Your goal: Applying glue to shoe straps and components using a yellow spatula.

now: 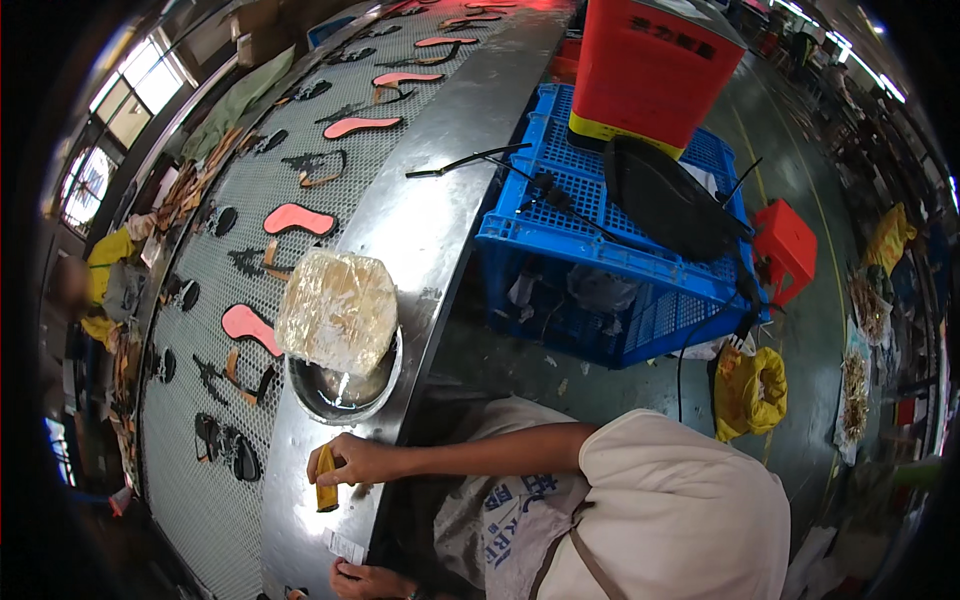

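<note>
"Past the steel bench (300,535) runs a mesh belt (205,525). Which step are you on?"

"You seem to be working the yellow tool (326,495) near the label (346,547). Your right hand (362,461) is closed round it, above the bench, just below the bowl (340,415) in view."

"And your left (370,580)?"

"At the label's edge; I can't tell how open, or whether it grips."

"What does your next move call for?"

"Probably a steady label."

"Your tool's direction?"

"Long axis nearly up-and-down in view, lower end toward the label."
</note>
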Demonstrator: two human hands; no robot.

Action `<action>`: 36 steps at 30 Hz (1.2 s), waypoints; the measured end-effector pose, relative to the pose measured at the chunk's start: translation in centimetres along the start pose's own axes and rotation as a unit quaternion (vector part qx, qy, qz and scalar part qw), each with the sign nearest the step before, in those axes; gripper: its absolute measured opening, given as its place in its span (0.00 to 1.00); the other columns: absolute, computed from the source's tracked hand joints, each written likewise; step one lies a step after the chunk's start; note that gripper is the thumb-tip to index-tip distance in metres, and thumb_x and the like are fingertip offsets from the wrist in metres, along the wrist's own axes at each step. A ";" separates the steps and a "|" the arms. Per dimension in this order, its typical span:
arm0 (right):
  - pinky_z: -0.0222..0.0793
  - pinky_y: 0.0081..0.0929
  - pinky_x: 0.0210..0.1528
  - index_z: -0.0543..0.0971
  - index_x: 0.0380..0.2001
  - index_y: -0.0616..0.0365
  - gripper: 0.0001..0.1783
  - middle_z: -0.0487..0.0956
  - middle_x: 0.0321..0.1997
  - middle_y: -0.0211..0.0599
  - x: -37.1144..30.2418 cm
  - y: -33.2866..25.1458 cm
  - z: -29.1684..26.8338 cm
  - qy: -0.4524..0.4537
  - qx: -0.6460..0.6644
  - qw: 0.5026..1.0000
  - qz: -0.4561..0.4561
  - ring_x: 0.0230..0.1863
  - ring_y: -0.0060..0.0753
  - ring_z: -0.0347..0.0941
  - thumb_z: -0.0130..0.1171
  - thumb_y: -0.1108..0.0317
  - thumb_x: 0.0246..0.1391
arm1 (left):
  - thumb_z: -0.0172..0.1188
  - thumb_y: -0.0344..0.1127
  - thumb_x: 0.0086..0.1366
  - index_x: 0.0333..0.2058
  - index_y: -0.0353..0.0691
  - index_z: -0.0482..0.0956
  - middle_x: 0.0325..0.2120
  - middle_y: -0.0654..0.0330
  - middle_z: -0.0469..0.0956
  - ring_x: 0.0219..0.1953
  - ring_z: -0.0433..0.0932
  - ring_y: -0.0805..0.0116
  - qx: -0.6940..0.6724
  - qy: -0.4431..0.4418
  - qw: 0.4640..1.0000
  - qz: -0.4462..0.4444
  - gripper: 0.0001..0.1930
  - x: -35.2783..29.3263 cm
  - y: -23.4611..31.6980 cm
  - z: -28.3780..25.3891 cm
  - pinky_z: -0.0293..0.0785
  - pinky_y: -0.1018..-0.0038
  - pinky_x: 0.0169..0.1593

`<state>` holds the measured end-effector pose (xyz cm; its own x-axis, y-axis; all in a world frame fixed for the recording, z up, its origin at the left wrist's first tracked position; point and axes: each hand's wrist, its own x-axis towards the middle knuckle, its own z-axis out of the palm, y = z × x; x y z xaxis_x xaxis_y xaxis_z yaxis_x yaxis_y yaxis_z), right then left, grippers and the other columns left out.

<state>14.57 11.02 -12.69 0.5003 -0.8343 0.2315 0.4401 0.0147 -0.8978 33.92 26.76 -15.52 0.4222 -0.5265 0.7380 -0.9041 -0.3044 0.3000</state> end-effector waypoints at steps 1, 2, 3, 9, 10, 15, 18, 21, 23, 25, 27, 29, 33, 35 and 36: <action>0.70 0.26 0.46 0.81 0.40 0.61 0.11 0.81 0.37 0.32 0.1 0.3 0.3 -0.002 0.001 1.000 0.003 0.40 0.24 0.75 0.63 0.64 0.59 | 0.44 0.43 0.76 0.32 0.31 0.76 0.31 0.48 0.76 0.38 0.76 0.48 0.003 -0.001 1.000 -0.002 0.21 -0.1 -1.1 0.2 0.74 0.55 0.45; 0.71 0.25 0.39 0.81 0.40 0.61 0.11 0.81 0.35 0.33 0.1 0.5 0.5 0.007 -0.003 1.000 -0.008 0.35 0.22 0.74 0.62 0.65 0.59 | 0.43 0.41 0.77 0.33 0.30 0.76 0.31 0.48 0.76 0.38 0.76 0.48 0.010 -0.016 1.000 -0.002 0.20 -0.1 -2.6 0.3 0.74 0.57 0.45; 0.71 0.23 0.31 0.81 0.41 0.61 0.11 0.81 0.33 0.33 0.2 0.6 0.6 0.017 -0.011 1.000 -0.021 0.29 0.20 0.74 0.62 0.66 0.59 | 0.42 0.39 0.78 0.34 0.29 0.76 0.31 0.48 0.76 0.38 0.76 0.47 0.014 -0.029 0.999 -0.003 0.20 0.1 -2.8 0.1 0.74 0.58 0.46; 0.70 0.22 0.30 0.80 0.40 0.61 0.12 0.80 0.32 0.33 0.9 1.9 1.2 0.008 -0.035 0.999 -0.030 0.28 0.20 0.73 0.62 0.64 0.59 | 0.40 0.40 0.79 0.33 0.24 0.75 0.30 0.44 0.75 0.37 0.75 0.48 -0.120 0.007 0.977 -0.174 0.23 0.2 -0.4 -0.5 0.72 0.59 0.42; 0.69 0.22 0.30 0.80 0.40 0.61 0.12 0.80 0.32 0.32 0.8 1.8 1.3 0.011 -0.035 0.999 -0.033 0.27 0.20 0.72 0.62 0.64 0.59 | 0.40 0.40 0.79 0.33 0.24 0.75 0.30 0.44 0.75 0.37 0.75 0.48 -0.117 0.007 0.977 -0.176 0.23 0.1 -0.9 -0.4 0.72 0.59 0.42; 0.68 0.22 0.29 0.80 0.39 0.60 0.10 0.79 0.30 0.30 0.6 1.8 0.9 0.017 -0.040 0.999 -0.032 0.27 0.19 0.70 0.61 0.65 0.59 | 0.48 0.45 0.77 0.33 0.25 0.78 0.28 0.49 0.76 0.30 0.75 0.52 -0.157 -0.018 0.950 -0.267 0.25 0.8 -1.3 0.2 0.73 0.62 0.38; 0.69 0.25 0.39 0.80 0.40 0.61 0.11 0.80 0.34 0.33 0.3 0.6 0.4 0.008 -0.050 0.999 0.010 0.34 0.21 0.72 0.61 0.65 0.59 | 0.52 0.43 0.76 0.27 0.28 0.72 0.24 0.54 0.70 0.26 0.68 0.60 -0.169 0.055 0.929 -0.325 0.23 3.3 2.1 1.2 0.69 0.66 0.35; 0.70 0.28 0.51 0.80 0.40 0.62 0.12 0.81 0.38 0.35 0.9 0.6 0.6 -0.018 -0.052 0.997 0.046 0.42 0.25 0.75 0.60 0.64 0.60 | 0.55 0.40 0.75 0.34 0.28 0.72 0.24 0.55 0.71 0.25 0.68 0.60 -0.091 0.138 0.945 -0.282 0.17 2.4 1.0 2.9 0.69 0.66 0.33; 0.71 0.25 0.45 0.80 0.41 0.61 0.12 0.81 0.37 0.32 1.3 1.4 2.1 -0.010 -0.050 0.999 0.014 0.38 0.23 0.74 0.60 0.64 0.61 | 0.54 0.37 0.75 0.38 0.28 0.71 0.28 0.52 0.72 0.29 0.71 0.59 -0.090 0.147 0.950 -0.261 0.14 1.6 -0.1 2.7 0.71 0.65 0.37; 0.65 0.17 0.30 0.80 0.43 0.58 0.12 0.80 0.36 0.29 1.0 0.6 1.8 -0.011 -0.032 0.998 0.051 0.30 0.16 0.69 0.62 0.63 0.61 | 0.52 0.31 0.75 0.46 0.27 0.70 0.37 0.48 0.74 0.38 0.75 0.57 -0.103 0.143 0.962 -0.210 0.10 0.6 -0.1 2.1 0.74 0.63 0.46; 0.65 0.17 0.29 0.81 0.43 0.56 0.12 0.79 0.33 0.27 0.6 1.3 1.3 0.017 -0.019 0.998 0.055 0.28 0.15 0.69 0.62 0.61 0.62 | 0.49 0.29 0.76 0.48 0.27 0.71 0.43 0.45 0.73 0.45 0.75 0.54 -0.151 0.104 0.955 -0.232 0.10 0.4 0.6 2.3 0.73 0.63 0.52; 0.64 0.15 0.28 0.82 0.43 0.56 0.11 0.79 0.30 0.26 0.2 -0.5 0.7 0.028 -0.033 0.994 0.101 0.26 0.12 0.68 0.62 0.62 0.62 | 0.48 0.28 0.76 0.49 0.28 0.71 0.45 0.45 0.74 0.46 0.75 0.54 -0.119 0.086 0.963 -0.226 0.10 0.4 1.5 2.7 0.72 0.65 0.55; 0.65 0.15 0.31 0.82 0.43 0.57 0.09 0.79 0.34 0.25 0.2 -0.9 1.6 0.009 -0.024 0.990 0.140 0.29 0.12 0.68 0.61 0.65 0.63 | 0.47 0.28 0.76 0.49 0.28 0.71 0.46 0.47 0.73 0.49 0.72 0.54 -0.125 0.108 0.949 -0.267 0.10 0.6 1.7 1.9 0.68 0.62 0.56; 0.65 0.15 0.30 0.82 0.43 0.57 0.09 0.79 0.34 0.25 0.4 -0.9 1.8 0.005 -0.028 0.989 0.147 0.29 0.12 0.68 0.61 0.66 0.63 | 0.46 0.28 0.76 0.48 0.29 0.71 0.46 0.47 0.73 0.49 0.72 0.55 -0.105 0.108 0.952 -0.268 0.09 0.7 1.6 1.7 0.68 0.62 0.56; 0.65 0.14 0.30 0.82 0.43 0.57 0.09 0.79 0.34 0.25 0.4 -0.8 1.7 0.009 -0.023 0.990 0.141 0.28 0.12 0.68 0.62 0.66 0.63 | 0.46 0.28 0.76 0.48 0.29 0.71 0.46 0.47 0.73 0.49 0.71 0.55 -0.094 0.101 0.955 -0.263 0.09 0.7 1.6 1.6 0.68 0.62 0.55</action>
<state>15.70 11.61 -11.20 0.5852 -0.8101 -0.0373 0.2493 0.2234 -0.9423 32.87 24.64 -15.53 0.8164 -0.1704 0.5518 -0.5751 -0.3268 0.7500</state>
